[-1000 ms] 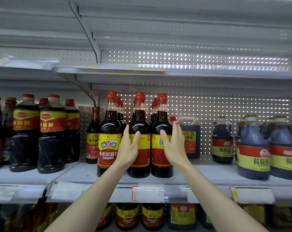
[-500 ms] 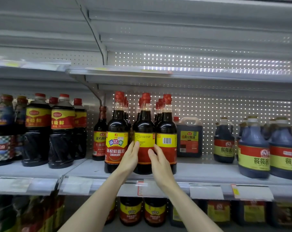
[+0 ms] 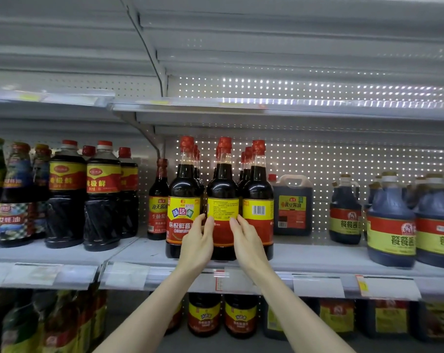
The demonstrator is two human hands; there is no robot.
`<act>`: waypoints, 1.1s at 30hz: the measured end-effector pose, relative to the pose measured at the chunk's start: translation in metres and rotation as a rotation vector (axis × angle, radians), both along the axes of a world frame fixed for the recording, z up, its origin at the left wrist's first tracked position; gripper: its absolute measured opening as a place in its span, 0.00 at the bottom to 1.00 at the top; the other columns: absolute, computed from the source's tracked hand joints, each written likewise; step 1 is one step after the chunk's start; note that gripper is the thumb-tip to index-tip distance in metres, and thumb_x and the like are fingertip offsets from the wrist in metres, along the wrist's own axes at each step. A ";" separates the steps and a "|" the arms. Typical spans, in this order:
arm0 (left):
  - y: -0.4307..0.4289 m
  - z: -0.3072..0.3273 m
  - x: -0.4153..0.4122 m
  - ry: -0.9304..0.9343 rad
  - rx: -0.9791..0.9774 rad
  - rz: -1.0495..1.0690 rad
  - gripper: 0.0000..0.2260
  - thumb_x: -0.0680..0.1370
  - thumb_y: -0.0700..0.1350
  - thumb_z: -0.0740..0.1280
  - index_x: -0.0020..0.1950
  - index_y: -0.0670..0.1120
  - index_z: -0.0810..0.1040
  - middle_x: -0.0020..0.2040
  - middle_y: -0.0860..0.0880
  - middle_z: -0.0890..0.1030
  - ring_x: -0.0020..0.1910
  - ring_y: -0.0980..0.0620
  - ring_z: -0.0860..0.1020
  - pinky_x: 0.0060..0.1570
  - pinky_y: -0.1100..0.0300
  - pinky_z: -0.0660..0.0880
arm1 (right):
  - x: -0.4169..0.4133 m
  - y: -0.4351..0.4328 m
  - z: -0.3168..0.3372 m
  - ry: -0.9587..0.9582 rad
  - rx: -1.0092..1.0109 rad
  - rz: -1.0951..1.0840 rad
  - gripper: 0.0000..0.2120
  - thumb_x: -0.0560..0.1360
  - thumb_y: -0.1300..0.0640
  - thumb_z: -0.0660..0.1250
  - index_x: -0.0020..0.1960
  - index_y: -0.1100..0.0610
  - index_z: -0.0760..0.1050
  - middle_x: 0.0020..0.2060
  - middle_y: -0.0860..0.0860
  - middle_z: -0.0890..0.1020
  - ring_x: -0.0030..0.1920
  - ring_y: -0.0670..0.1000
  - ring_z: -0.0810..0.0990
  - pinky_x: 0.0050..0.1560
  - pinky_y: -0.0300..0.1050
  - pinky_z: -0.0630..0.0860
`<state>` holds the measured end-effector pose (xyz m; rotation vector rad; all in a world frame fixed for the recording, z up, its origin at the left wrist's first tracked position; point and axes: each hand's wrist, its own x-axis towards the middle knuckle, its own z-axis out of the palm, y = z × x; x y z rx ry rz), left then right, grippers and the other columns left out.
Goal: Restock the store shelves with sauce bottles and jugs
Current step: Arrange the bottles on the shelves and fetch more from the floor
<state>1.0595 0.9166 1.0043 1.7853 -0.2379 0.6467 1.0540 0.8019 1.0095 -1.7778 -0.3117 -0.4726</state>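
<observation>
Head view: two hands turning a sauce bottle at the shelf front

The left hand [image 3: 198, 240] and right hand [image 3: 249, 244] reach up from below and clasp the middle bottle [image 3: 222, 184] from either side at label height. Each thumb lies on the front of the label, and the fingers slip into the gaps beside the neighbouring bottles. The middle bottle stands upright between the palms, with its base on the shelf [image 3: 317, 256] close to the front lip. Its fine-print panel faces outward. The left bottle [image 3: 184, 184], touching the left fingers, shows its brand panel, while the right bottle [image 3: 257, 184] shows a barcode. The two-sided hold probably serves to rotate the middle bottle until its brand panel faces the aisle, matching its left neighbour. More red-capped bottles stand in rows behind these three. Beyond them to the right a square handled jug [image 3: 293, 205] sits against the perforated back panel, and round jugs [image 3: 391, 225] stand well apart from the hands, farther along the same shelf.
</observation>
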 end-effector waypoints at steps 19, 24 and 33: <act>0.007 -0.010 -0.002 -0.007 0.009 0.006 0.18 0.83 0.53 0.53 0.68 0.47 0.72 0.58 0.54 0.78 0.56 0.58 0.75 0.45 0.70 0.69 | 0.006 0.001 0.006 0.095 0.002 0.056 0.27 0.82 0.42 0.50 0.78 0.49 0.52 0.73 0.47 0.65 0.70 0.48 0.65 0.63 0.42 0.62; 0.004 0.000 0.010 0.103 -0.010 -0.090 0.22 0.83 0.55 0.52 0.75 0.48 0.64 0.67 0.52 0.73 0.65 0.53 0.72 0.65 0.55 0.69 | 0.003 0.001 0.003 0.011 -0.035 -0.006 0.25 0.81 0.43 0.55 0.77 0.48 0.57 0.72 0.49 0.65 0.69 0.49 0.67 0.66 0.46 0.68; 0.011 -0.001 0.001 0.062 0.027 -0.060 0.20 0.83 0.57 0.51 0.68 0.52 0.72 0.61 0.54 0.78 0.61 0.54 0.75 0.64 0.51 0.71 | 0.005 0.002 0.005 0.098 -0.015 0.078 0.28 0.81 0.40 0.54 0.78 0.43 0.52 0.74 0.48 0.64 0.72 0.52 0.65 0.71 0.57 0.65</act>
